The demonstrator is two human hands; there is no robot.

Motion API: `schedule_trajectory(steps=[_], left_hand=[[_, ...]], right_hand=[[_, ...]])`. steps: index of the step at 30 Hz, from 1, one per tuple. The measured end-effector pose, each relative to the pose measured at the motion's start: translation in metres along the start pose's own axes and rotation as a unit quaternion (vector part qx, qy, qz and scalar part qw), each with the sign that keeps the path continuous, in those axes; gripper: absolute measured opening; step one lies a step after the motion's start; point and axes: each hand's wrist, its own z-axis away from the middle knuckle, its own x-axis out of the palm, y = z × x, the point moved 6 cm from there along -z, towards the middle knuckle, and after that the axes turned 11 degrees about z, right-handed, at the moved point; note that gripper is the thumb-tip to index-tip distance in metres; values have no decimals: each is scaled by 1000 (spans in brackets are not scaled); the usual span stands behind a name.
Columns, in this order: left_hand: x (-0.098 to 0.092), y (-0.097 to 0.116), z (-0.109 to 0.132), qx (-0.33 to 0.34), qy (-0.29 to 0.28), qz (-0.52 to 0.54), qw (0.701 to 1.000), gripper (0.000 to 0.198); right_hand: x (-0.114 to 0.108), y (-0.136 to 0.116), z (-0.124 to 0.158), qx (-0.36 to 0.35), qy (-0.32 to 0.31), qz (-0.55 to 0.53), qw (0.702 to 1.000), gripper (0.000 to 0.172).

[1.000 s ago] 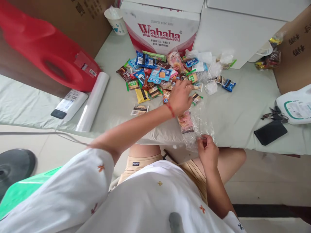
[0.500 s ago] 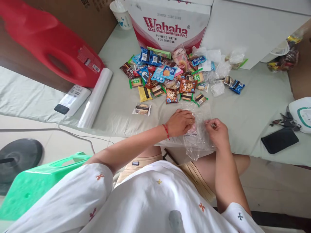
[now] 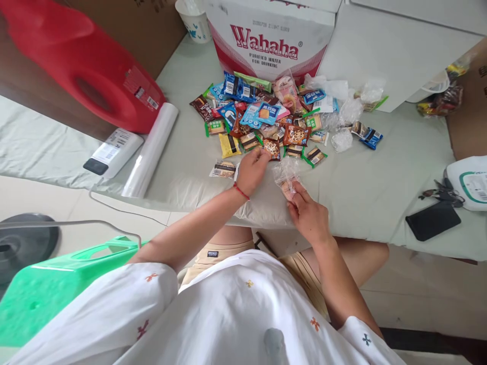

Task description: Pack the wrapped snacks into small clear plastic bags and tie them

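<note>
left hand [image 3: 251, 171]: fingers curled, tips at brown packet [image 3: 272, 148], grip unclear | right hand [image 3: 311, 217]: pinching clear bag [image 3: 286, 170], pink packet [image 3: 287, 189] inside, over counter [image 3: 373, 187]

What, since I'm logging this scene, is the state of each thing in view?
Pink packet in crinkled clear plastic, held by the right hand
Small brown cookie-printed packet, lying, left hand at its edge
Colourful wrapped snacks, piled
Transparent plastic pieces, crumpled
Whitish plastic film roll, wound, lying down
White paper cup, upright, plastic inside
Flat black rectangular object, lying down
Red plastic jug, cap out of view
</note>
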Motion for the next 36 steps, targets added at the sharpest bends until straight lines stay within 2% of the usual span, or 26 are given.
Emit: schedule_trajectory(steps=[2,5,6,8,10,12,14,16,18,21,23,25,28,29,30,31,32,34,36], left_hand=[[4,5,4,-14,-8,-64,998,40],[22,7,4,-45,-67,-133,988,75],[26,7,0,-61,-81,-135,986,79],[30,6,-8,-97,-105,-114,983,64],[31,10,-12,-106,-124,-102,981,34],[33,22,-5,-61,-126,-130,981,14],[39,36,15,28,-115,-185,975,10],[53,41,45,113,-136,-226,958,17],[66,38,73,182,-162,-213,946,29],[74,25,96,263,-175,-160,935,46],[77,15,99,281,-185,-136,932,51],[82,9,96,279,-192,-134,931,52],[91,6,92,283,-191,-159,926,48],[93,5,90,290,-190,-168,923,45],[93,3,89,298,-186,-175,920,41],[93,1,87,306,-183,-180,917,37],[93,-1,86,314,-182,-181,914,34],[90,-6,84,329,-181,-173,911,30],[89,-8,82,335,-187,-164,909,28]], right_hand=[[1,-4,1,-6,-3,33,999,34],[2,-9,4,-36,-2,60,998,36],[3,-10,6,-45,-1,68,997,36],[4,-9,9,-49,2,83,995,34],[5,-7,11,-41,6,90,995,32],[7,-6,11,-31,10,82,996,31],[9,-6,9,-16,5,65,998,30],[13,-4,7,18,-7,38,999,32],[17,0,6,56,-14,-11,998,35],[17,2,8,52,16,-153,987,41],[13,2,15,21,41,-280,959,46],[10,4,25,12,40,-419,907,47],[10,16,47,60,13,-603,795,45],[11,24,57,90,13,-637,765,44],[11,33,67,123,22,-651,749,42],[11,45,78,158,44,-642,749,40],[10,57,90,196,79,-607,766,37],[7,77,112,237,158,-470,835,32],[7,77,125,194,200,-290,915,32]])
